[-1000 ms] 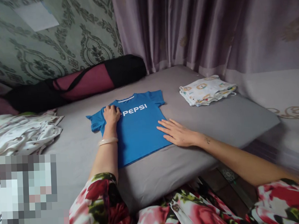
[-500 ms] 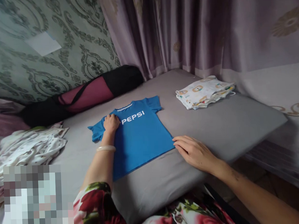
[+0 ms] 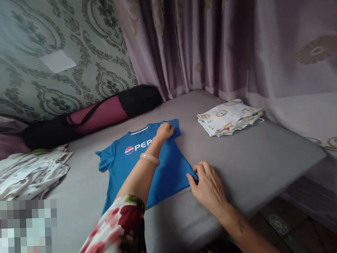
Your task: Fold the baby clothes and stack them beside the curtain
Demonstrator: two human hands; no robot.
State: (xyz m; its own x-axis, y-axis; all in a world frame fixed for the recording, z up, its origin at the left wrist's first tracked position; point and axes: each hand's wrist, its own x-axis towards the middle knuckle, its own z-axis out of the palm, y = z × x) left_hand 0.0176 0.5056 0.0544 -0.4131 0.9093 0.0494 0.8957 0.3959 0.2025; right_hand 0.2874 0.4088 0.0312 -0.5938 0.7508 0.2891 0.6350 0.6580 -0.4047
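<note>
A blue T-shirt (image 3: 170,167) with white lettering and a round logo lies spread flat on the grey bed surface (image 3: 242,168), its neckline away from me. My left hand (image 3: 165,131) reaches across the shirt to its right shoulder, beside the right sleeve, with its fingers bent together on the fabric. A pale bangle (image 3: 149,159) circles that wrist, and the forearm covers part of the lettering. At the shirt's lower right corner, my right hand (image 3: 205,180) has the hem edge between thumb and fingers.
A stack of folded white printed cloths (image 3: 230,117) sits at the back right. Crumpled white clothes (image 3: 29,173) lie at the left. Along the patterned wall rests a long black and maroon bag (image 3: 98,114). Purple curtains (image 3: 198,40) hang behind the bed.
My left hand has moved right, from the left shoulder area to the right shoulder, uncovering the round logo. My right hand has closed its thumb and fingers on the shirt's lower corner.
</note>
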